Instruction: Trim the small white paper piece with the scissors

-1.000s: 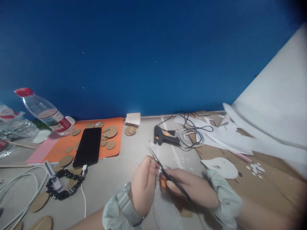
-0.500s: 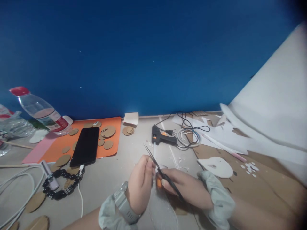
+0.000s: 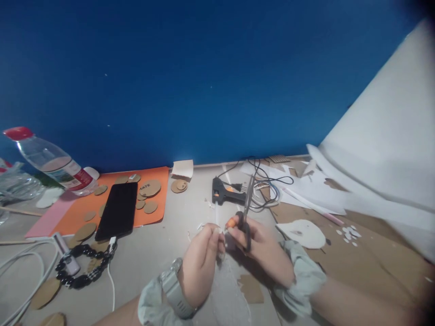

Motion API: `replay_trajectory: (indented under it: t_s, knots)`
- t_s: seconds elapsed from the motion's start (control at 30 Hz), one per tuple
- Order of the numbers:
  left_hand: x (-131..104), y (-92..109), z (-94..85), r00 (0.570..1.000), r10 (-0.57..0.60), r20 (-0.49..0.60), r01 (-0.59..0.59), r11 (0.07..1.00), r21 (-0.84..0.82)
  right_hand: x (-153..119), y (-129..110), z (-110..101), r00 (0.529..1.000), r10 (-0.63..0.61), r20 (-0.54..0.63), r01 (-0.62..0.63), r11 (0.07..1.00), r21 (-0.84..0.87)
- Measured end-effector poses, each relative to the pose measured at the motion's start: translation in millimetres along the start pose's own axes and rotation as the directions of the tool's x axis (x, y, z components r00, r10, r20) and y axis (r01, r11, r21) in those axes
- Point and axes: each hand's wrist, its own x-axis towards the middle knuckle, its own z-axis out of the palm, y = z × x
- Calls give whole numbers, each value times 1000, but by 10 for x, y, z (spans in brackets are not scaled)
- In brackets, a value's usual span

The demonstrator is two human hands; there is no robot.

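My right hand (image 3: 263,246) grips a pair of scissors (image 3: 246,213) with black handles, and the closed blades point up and away from me. My left hand (image 3: 200,262), with a grey watch on its wrist, pinches a small pale piece between its fingertips next to the scissor handles. A small orange thing (image 3: 230,222) shows between the two hands. A translucent sheet (image 3: 231,294) lies on the table under both hands.
A black glue gun (image 3: 226,195) and coiled cables (image 3: 268,188) lie beyond my hands. A phone (image 3: 117,210) on an orange mat (image 3: 159,181) with cardboard discs, a bead bracelet (image 3: 84,269) and a tipped bottle (image 3: 50,162) sit at left. White sheets (image 3: 374,149) and cut-outs cover the right.
My right hand has turned the scissors from pointing up-left across my left hand to pointing upward. Both hands have risen a little, and the view shifted slightly right.
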Motion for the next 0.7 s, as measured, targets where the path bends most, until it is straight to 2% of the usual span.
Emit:
replay_trajectory:
  t_s: [0.1, 0.27, 0.4, 0.47, 0.5, 0.57, 0.6, 0.63, 0.7]
  knots:
    - [-5, -6, 5, 1000, 0, 3, 0, 1000, 13, -15, 1, 18, 999, -9, 39, 9, 1000, 0]
    - [-1, -18, 17, 999, -11, 30, 10, 999, 41, -18, -15, 34, 997, -56, -55, 49, 991, -122]
    - [-5, -13, 10, 1000, 0, -29, 1, 999, 37, -24, -27, -8, 998, -64, 0, 63, 984, -166]
    - [-13, -7, -1, 997, -8, -80, 11, 999, 34, -21, -8, -59, 991, -20, 134, 43, 985, -167]
    - [-16, -5, -7, 995, -10, -103, 13, 999, 33, -17, 5, -87, 966, 22, 256, 19, 987, -158]
    - [-20, -2, -18, 990, 0, -141, 4, 999, 33, -10, 24, -137, 853, 122, 507, -39, 984, -171]
    - [-20, 0, -21, 988, 10, -153, -5, 999, 37, -7, 24, -151, 808, 155, 568, -47, 979, -200]
    - [-19, 3, -24, 987, 22, -162, -15, 999, 45, -7, 15, -157, 791, 169, 587, -34, 972, -234]
    - [-14, 11, -30, 986, 43, -162, -33, 997, 65, -13, -27, -142, 820, 137, 555, 44, 953, -301]
